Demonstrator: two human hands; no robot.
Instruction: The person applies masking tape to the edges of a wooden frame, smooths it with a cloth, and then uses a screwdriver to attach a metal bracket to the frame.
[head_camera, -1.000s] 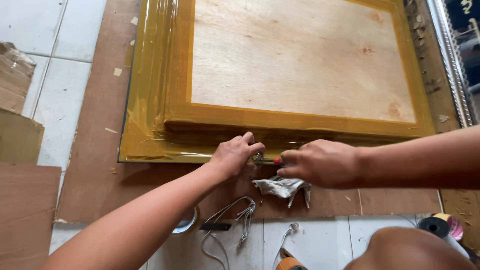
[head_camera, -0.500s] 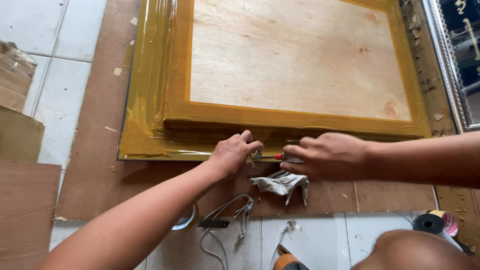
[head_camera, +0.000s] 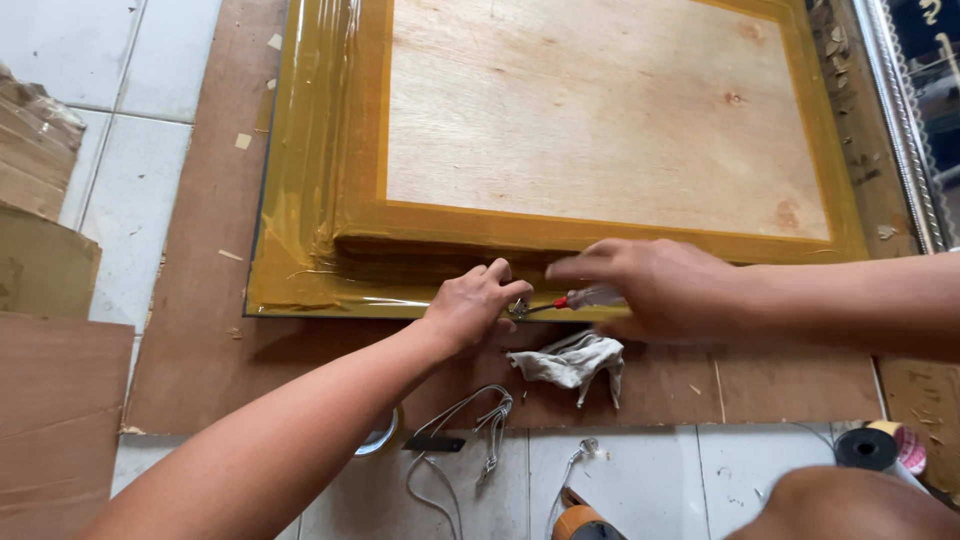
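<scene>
A large framed panel (head_camera: 600, 110) lies face down on a brown board, its plywood back edged with yellow-brown tape and clear wrap. My left hand (head_camera: 470, 305) pinches a small metal fitting (head_camera: 518, 309) against the panel's near edge. My right hand (head_camera: 650, 285) grips a screwdriver (head_camera: 575, 300) with a red and clear handle, its tip on that fitting. A crumpled grey rag (head_camera: 572, 360) lies just below both hands.
A bent wire hanger piece (head_camera: 470, 425), a tape roll (head_camera: 380, 435) and an orange tool (head_camera: 580, 520) lie on the white tiles in front. More tape rolls (head_camera: 880, 448) sit at the right. Cardboard sheets (head_camera: 50, 400) are stacked left. An ornate silver frame (head_camera: 905, 120) runs along the right edge.
My right hand has shifted slightly right and opened its hold so the screwdriver handle shows. The left hand stays on the fitting.
</scene>
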